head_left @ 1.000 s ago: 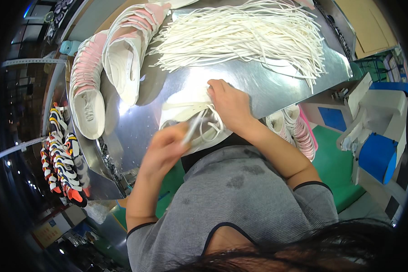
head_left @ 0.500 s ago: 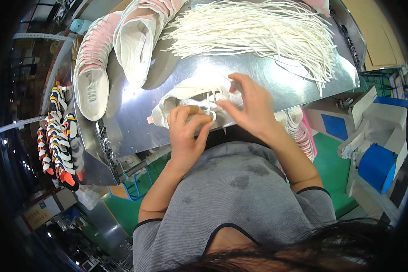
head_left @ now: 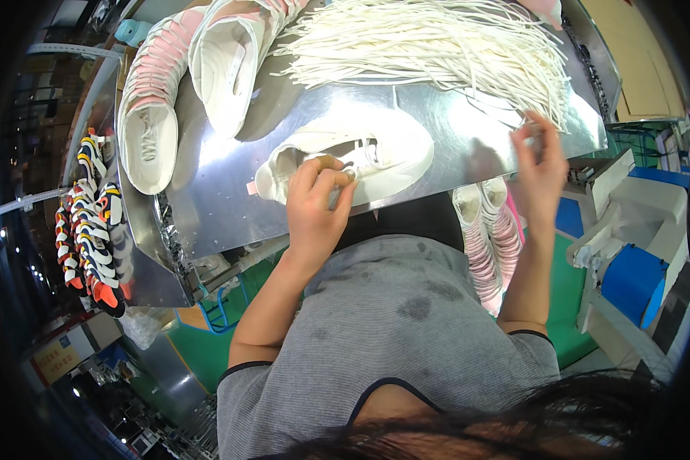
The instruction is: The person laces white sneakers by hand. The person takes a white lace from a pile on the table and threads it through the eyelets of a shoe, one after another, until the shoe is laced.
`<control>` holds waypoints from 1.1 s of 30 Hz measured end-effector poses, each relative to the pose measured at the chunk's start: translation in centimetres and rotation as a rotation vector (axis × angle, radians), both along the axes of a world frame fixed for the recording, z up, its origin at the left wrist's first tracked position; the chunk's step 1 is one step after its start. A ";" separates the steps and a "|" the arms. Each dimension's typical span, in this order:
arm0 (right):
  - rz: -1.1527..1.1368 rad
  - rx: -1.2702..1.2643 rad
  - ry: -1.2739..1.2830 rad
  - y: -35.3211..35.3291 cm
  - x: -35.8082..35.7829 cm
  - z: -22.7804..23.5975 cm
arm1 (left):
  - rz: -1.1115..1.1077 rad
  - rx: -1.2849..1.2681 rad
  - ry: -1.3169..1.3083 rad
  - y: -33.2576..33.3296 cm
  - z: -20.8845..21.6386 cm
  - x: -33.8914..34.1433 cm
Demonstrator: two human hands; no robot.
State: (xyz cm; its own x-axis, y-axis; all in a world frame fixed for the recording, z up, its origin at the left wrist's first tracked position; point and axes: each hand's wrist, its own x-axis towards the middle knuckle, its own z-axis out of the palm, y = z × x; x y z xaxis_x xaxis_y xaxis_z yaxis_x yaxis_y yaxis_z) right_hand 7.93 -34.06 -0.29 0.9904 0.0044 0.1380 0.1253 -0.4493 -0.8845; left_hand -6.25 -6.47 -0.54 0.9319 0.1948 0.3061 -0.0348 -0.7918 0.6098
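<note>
A white sneaker (head_left: 406,157) lies on its side on the metal table, its toe to the right and a lace (head_left: 373,149) across its opening. At the sneaker's near edge my left hand (head_left: 317,195) is closed, thumb and fingertips pinched on the upper by the lacing. My right hand (head_left: 540,157) is raised clear of the sneaker, to its right, close to the end of the lace pile. Its fingers are curled together and slightly blurred; whatever they hold is too small to make out.
A large pile of white laces (head_left: 429,46) covers the far side of the metal table (head_left: 230,203). Nested pink-and-white shoes (head_left: 149,146) stand at the far left, and more (head_left: 479,230) sit below the near edge. Colourful shoes (head_left: 96,238) hang at left; a blue-and-white machine (head_left: 632,284) stands right.
My right hand has swung away from the sneaker, up and to the right. My left hand stays pinched at the sneaker's near edge. The toe is now uncovered.
</note>
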 end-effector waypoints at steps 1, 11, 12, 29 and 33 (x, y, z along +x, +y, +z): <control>0.141 0.000 -0.010 1.5 -1.2 -0.4 | 0.003 -0.003 0.003 0.1 0.0 0.1; 0.630 0.121 0.276 9.9 -7.1 -1.6 | 0.137 -0.023 0.100 0.3 0.3 0.6; 0.633 0.118 0.277 10.0 -7.0 -1.5 | 0.138 -0.019 0.110 0.4 0.3 0.6; 0.598 -0.117 0.205 12.6 -7.7 -3.0 | -0.092 0.048 -0.026 0.7 -1.4 -0.8; 0.711 -0.095 0.182 13.1 -6.4 -3.5 | -0.180 0.113 -0.133 1.4 -1.8 -1.0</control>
State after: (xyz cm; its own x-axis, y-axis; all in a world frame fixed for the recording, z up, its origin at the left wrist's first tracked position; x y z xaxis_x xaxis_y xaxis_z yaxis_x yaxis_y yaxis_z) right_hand 1.54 -21.00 -3.77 0.7513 0.6571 -0.0606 0.2699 -0.3898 -0.8804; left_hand -7.25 -5.03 -2.33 0.8985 -0.0131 0.4388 -0.2555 -0.8284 0.4985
